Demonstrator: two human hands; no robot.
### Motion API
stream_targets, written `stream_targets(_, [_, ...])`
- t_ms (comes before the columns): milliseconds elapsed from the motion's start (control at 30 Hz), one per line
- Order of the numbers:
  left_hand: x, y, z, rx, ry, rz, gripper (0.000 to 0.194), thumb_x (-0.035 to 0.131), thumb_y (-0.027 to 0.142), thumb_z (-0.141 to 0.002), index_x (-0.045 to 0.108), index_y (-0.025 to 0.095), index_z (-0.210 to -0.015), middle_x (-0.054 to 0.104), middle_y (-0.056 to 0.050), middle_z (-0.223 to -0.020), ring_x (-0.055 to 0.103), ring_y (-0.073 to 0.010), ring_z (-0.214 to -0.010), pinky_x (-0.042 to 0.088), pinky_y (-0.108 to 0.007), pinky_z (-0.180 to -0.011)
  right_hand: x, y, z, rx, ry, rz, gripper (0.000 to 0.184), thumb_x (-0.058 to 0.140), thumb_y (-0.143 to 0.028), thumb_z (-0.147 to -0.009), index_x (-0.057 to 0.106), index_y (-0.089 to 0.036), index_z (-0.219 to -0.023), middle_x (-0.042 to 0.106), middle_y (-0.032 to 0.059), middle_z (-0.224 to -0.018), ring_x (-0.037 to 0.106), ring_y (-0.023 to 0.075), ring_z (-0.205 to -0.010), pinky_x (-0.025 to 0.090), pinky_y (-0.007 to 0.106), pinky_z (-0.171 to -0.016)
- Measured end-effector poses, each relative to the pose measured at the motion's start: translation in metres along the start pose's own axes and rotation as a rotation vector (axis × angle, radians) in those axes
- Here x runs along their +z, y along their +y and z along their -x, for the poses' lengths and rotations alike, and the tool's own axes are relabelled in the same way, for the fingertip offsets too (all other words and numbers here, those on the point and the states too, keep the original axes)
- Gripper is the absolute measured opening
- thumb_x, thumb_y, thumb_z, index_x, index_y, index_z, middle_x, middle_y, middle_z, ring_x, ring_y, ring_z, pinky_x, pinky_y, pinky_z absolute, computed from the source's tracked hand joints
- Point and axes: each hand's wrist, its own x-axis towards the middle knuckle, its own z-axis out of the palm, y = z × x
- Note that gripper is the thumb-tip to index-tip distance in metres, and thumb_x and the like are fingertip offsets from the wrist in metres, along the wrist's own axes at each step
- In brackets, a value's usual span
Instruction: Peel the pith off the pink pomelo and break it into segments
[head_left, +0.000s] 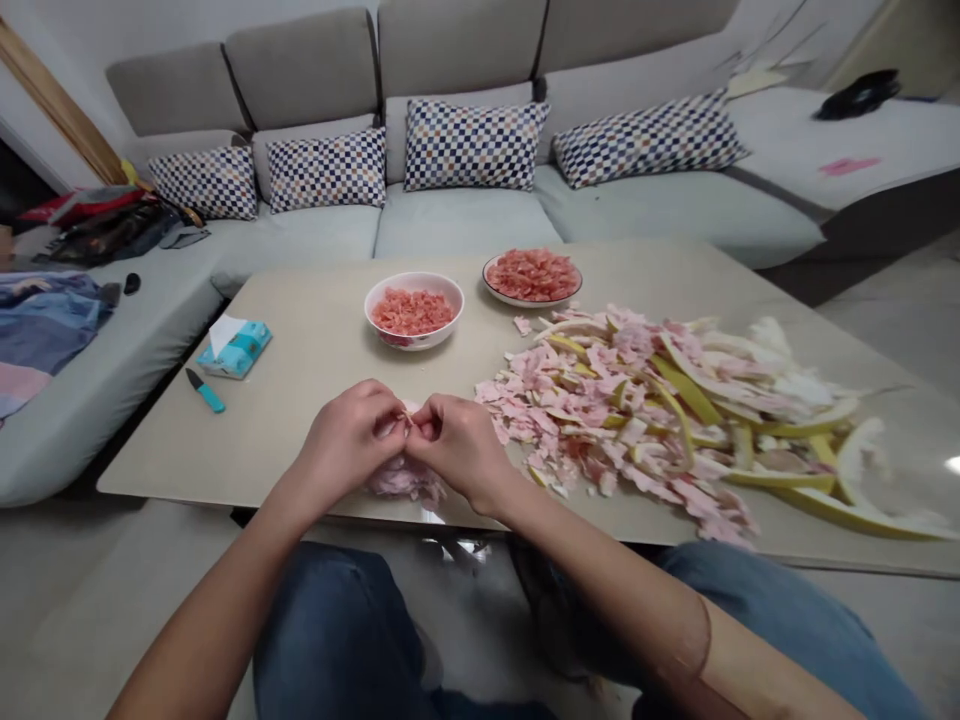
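Note:
At the near edge of the table, my left hand (349, 435) and my right hand (461, 450) meet fingertip to fingertip. Both are closed in a pinch on the top of a pale pink peeled pomelo (405, 480), which shows below them and is partly hidden by my fingers. A small pale bit shows between the fingertips. To the right of my right hand spreads a heap of pink membrane scraps (525, 410) and thick yellow-green pomelo rinds (686, 390). Beyond my hands, a white bowl (415, 340) holds loose pink pomelo flesh.
A dark-rimmed plate (491, 288) piled with pink flesh stands farther back. On the table's left lie a blue tissue pack (244, 350) and a small teal-handled knife (208, 395). A grey sofa (465, 220) with checkered cushions borders the beige table (315, 310).

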Motion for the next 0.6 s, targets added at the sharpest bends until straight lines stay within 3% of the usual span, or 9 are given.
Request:
stream_targets(100, [-0.002, -0.001, -0.004, -0.015, 0.000, 0.081, 0.012, 0.062, 0.014, -0.077, 0.071, 0.021, -0.076, 0.068, -0.002, -0.083, 0.064, -0.0155, -0.075, 0.049, -0.026, -0.064, 0.003, 0.000, -0.003, -0.013, 0.012, 0.030, 0.014, 0.064, -0.011, -0.069, 0.057, -0.020, -0.062, 0.059, -0.0036, -0.057, 0.053, 0.0121, -0.055, 0.036, 0.023, -0.058])
stream_targets(433, [0.015, -0.010, 0.005, -0.160, 0.199, 0.326, 0.013, 0.063, 0.015, -0.071, 0.074, 0.020, -0.076, 0.071, -0.003, -0.085, 0.067, -0.0143, -0.073, 0.056, -0.024, -0.065, 0.012, 0.005, 0.000, -0.100, 0.056, 0.232, 0.005, 0.063, -0.016, -0.072, 0.061, -0.020, -0.070, 0.066, 0.0018, -0.065, 0.057, 0.0156, -0.060, 0.036, 0.025, -0.058])
stream_targets(600, [0.025, -0.011, 0.013, -0.204, 0.306, 0.407, 0.011, 0.064, 0.015, -0.072, 0.074, 0.020, -0.074, 0.071, -0.003, -0.084, 0.067, -0.0137, -0.075, 0.055, -0.022, -0.063, 0.011, 0.004, 0.001, -0.107, 0.017, 0.285, 0.002, 0.063, -0.017, -0.074, 0.063, -0.019, -0.073, 0.068, 0.0035, -0.067, 0.059, 0.0167, -0.061, 0.035, 0.026, -0.057])
